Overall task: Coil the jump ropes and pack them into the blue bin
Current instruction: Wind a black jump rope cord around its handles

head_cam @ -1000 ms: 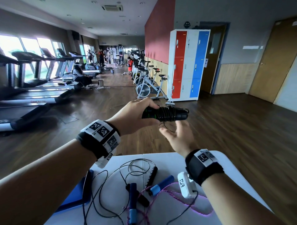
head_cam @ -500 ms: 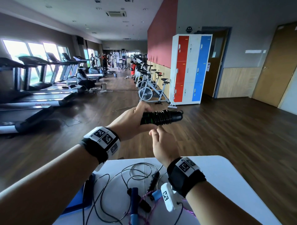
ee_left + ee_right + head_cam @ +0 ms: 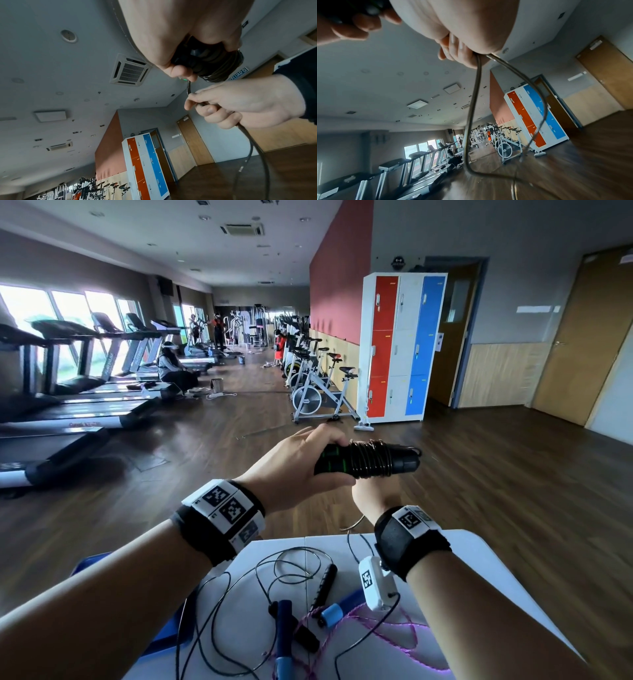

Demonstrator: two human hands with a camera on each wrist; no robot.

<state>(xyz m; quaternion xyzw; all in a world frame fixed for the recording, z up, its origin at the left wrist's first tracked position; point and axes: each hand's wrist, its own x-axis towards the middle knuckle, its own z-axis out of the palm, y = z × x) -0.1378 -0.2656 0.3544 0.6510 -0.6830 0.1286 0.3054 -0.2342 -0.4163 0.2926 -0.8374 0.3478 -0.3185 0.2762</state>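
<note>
My left hand grips the black jump rope handles held level above the table's far edge, with the thin black cable wound in several turns round them. My right hand sits just below the handles, and in the left wrist view the right hand pinches the loose black cable that trails downward. The same cable hangs in a loop in the right wrist view. The blue bin shows at the table's left, mostly hidden behind my left forearm.
On the white table lie another black rope with loose cable loops and a pink-purple rope with blue handles. Beyond are wooden floor, treadmills at the left, exercise bikes and lockers.
My right hand dropped from beside the handles' tip to beneath them and now pinches the cable. The handles shifted slightly right and stayed level in my left hand.
</note>
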